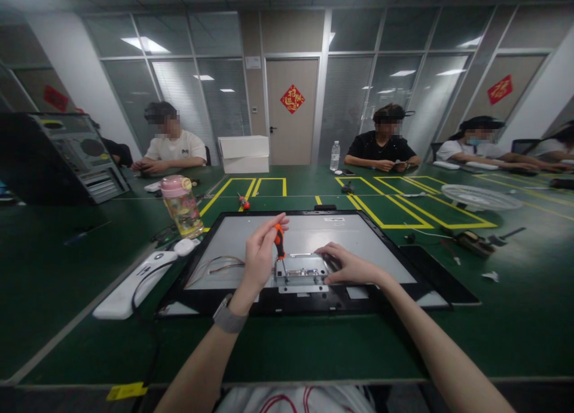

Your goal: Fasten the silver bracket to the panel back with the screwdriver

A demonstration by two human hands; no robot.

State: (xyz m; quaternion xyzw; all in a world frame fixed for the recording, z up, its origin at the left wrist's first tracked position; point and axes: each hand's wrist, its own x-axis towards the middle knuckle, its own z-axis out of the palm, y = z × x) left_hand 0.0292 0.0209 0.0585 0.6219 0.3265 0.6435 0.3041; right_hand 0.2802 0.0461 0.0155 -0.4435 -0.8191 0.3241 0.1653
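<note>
An orange and black screwdriver (280,244) is in my left hand (260,254), its handle up and its shaft pointing down at the left part of a metal box. That metal box (301,280), with several connector ports along its front face, sits on the back of a flat display panel (354,236). My right hand (350,265) grips the box's right end, thumb at the front and fingers over the top. The panel lies flat with a black frame around its grey back. Thin wires (215,260) run over the panel left of the box.
Left of the panel are a white power bank-like bar (134,284), a pink-lidded bottle (182,207) and a computer case (81,156). A black slab (439,275) and a tool (475,242) lie right. Several people sit across the green table (287,347).
</note>
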